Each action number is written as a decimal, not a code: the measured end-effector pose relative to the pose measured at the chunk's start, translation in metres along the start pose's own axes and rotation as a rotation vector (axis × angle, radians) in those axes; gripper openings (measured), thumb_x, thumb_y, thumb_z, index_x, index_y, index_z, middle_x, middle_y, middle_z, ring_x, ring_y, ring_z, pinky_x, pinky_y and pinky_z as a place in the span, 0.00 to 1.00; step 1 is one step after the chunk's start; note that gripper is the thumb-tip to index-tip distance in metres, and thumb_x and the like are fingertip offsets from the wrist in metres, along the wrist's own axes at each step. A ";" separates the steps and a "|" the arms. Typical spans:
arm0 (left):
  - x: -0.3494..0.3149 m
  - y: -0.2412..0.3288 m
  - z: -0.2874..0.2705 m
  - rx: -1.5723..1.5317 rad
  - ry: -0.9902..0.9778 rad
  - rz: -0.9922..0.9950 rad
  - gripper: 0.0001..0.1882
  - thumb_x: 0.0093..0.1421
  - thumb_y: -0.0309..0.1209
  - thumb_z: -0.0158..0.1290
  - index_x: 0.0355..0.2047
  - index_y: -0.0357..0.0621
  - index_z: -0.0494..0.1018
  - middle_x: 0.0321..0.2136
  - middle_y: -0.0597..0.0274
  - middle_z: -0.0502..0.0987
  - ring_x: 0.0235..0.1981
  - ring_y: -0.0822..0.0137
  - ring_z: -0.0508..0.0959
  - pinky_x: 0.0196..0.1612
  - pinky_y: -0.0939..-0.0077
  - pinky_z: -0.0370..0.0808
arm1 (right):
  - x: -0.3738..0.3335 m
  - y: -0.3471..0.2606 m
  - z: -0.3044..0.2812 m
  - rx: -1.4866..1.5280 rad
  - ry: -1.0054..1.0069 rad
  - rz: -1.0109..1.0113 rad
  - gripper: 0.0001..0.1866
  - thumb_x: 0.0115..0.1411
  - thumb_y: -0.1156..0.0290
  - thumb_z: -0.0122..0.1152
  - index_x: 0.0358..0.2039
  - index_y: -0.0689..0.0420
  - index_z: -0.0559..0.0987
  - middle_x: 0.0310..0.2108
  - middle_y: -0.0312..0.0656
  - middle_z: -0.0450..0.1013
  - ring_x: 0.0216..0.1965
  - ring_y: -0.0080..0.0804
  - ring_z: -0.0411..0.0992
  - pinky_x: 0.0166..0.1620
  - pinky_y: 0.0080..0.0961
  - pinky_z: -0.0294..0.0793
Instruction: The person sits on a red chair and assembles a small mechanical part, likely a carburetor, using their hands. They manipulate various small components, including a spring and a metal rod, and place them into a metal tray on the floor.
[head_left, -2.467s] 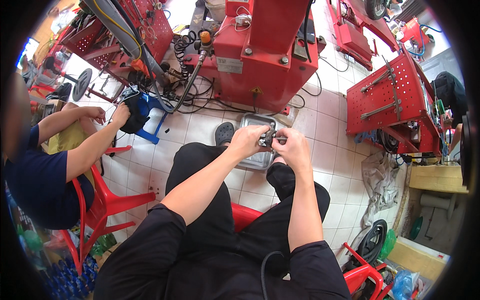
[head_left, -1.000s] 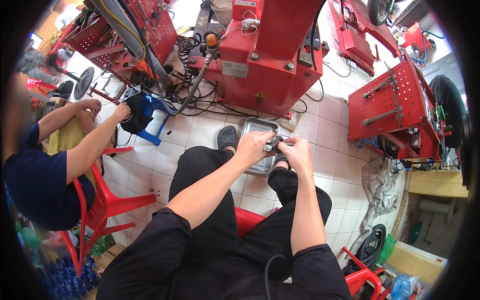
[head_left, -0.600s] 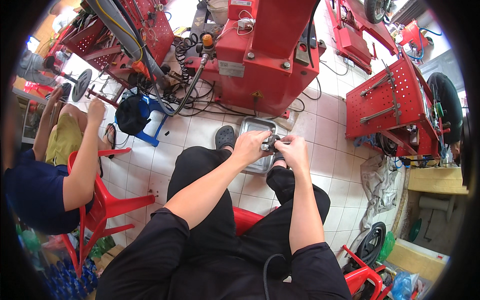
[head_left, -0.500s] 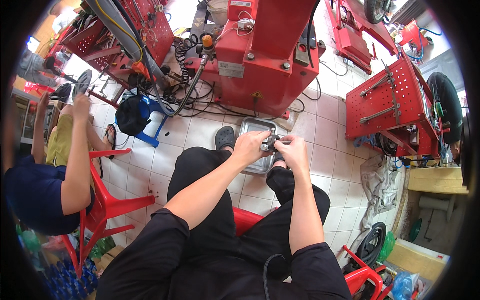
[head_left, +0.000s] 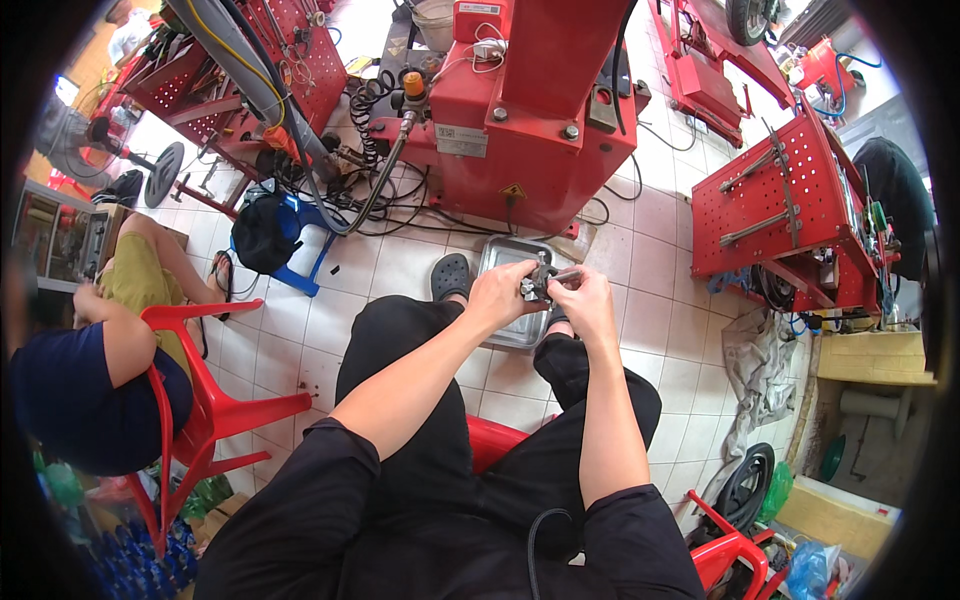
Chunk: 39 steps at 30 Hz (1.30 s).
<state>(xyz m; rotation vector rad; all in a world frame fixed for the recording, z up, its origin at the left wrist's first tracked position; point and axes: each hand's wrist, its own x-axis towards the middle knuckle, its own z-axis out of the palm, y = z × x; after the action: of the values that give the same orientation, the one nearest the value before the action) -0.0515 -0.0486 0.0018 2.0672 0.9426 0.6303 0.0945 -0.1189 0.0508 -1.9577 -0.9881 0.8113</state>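
Between my two hands is a small grey metal mechanical part (head_left: 537,284) with short knobs and projections; its exact kind is too small to make out. My left hand (head_left: 496,297) is closed around its left side. The fingers of my right hand (head_left: 587,300) pinch its right side, where a short bar-like piece shows near the fingertips. Just below the hands, a rectangular metal tray (head_left: 512,338) lies on the tiled floor between my feet, partly hidden by my hands and the part.
A red machine (head_left: 530,165) stands straight ahead, with cables and hoses at its base. To the right is a red perforated tool cart (head_left: 740,215). A blue stool (head_left: 300,262) carries a black cap (head_left: 265,230). At left, another person sits on a red chair (head_left: 215,405).
The metal part has turned slightly in my hands, showing more of its grey side. The person at left has lowered their raised arms toward their lap.
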 end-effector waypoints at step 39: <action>0.001 0.003 -0.005 0.074 0.143 0.115 0.32 0.35 0.33 0.71 0.43 0.39 0.74 0.37 0.53 0.80 0.38 0.52 0.80 0.41 0.64 0.76 | -0.004 -0.013 0.003 0.040 0.036 -0.021 0.14 0.48 0.66 0.64 0.30 0.65 0.80 0.19 0.43 0.76 0.21 0.27 0.73 0.29 0.24 0.72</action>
<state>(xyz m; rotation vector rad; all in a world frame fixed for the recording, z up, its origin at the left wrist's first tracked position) -0.0533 -0.0473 0.0077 2.1766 0.9443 0.8247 0.0851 -0.1163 0.0609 -1.9178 -0.9626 0.7753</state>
